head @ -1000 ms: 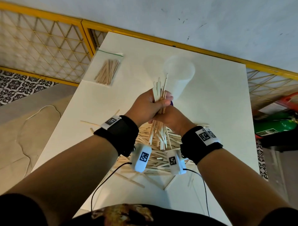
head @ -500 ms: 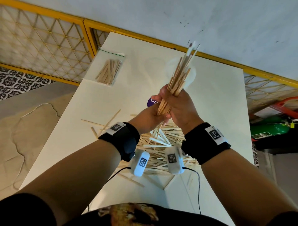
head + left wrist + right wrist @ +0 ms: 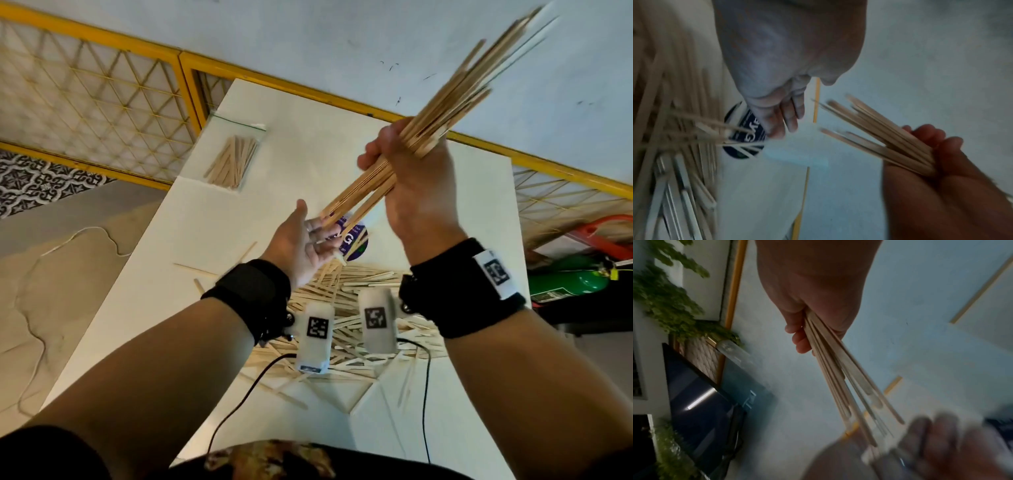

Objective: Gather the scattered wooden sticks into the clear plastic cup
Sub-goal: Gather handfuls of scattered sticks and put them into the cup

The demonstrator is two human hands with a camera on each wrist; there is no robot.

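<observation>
My right hand point(image 3: 411, 164) is raised above the table and grips a thick bundle of wooden sticks point(image 3: 455, 92) that slants up to the right. The same bundle point(image 3: 830, 353) fans out from my fist in the right wrist view. My left hand point(image 3: 308, 236) is open just below, its fingers point(image 3: 791, 113) touching the bundle's lower ends. The clear plastic cup point(image 3: 797, 146) stands beyond my left hand. In the head view only its purple-labelled base point(image 3: 356, 243) shows; its wall is hidden behind my right hand. A big pile of sticks point(image 3: 346, 294) lies under my wrists.
The white table point(image 3: 164, 281) has a clear bag of sticks point(image 3: 233, 161) at its far left corner and a few loose sticks point(image 3: 195, 269) on the left. A yellow railing point(image 3: 185, 89) runs behind it. A green cylinder point(image 3: 575, 281) lies on the floor to the right.
My right hand has lifted the bundle up and to the right, away from the pile. My left hand has let go of it and opened beneath its lower ends.
</observation>
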